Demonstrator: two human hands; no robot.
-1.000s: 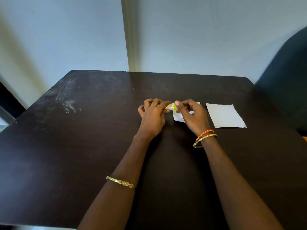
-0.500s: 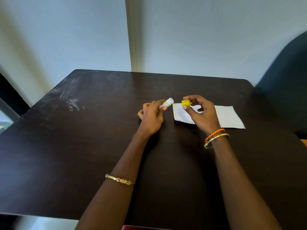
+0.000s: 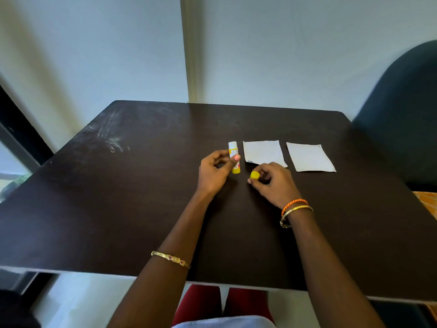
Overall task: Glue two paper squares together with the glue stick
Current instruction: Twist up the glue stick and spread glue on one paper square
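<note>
On the dark counter [image 3: 118, 209], going from the left, the left hand [image 3: 214, 172] comes first. Its grip is closed on the glue stick [image 3: 234, 157]: thumb and fingers pinch the tube at the middle, and it stands about upright with its yellow base low, at or very near the counter. The cap [image 3: 255, 174] is off; the right hand [image 3: 272, 183] pinches it in curled fingertips, just right of the tube. Behind this hand lies the first paper square [image 3: 262, 151], flat, its near edge partly hidden by the knuckles. The second paper square [image 3: 309, 157] lies flat a little apart to the right.

I judge the tube light, stiff and smooth, so a hold at the middle is good. The papers look thin and floppy, and may slide or wrinkle under the glue; one hand should press them flat. The tube has a label, but the writing is too small to read.
</note>
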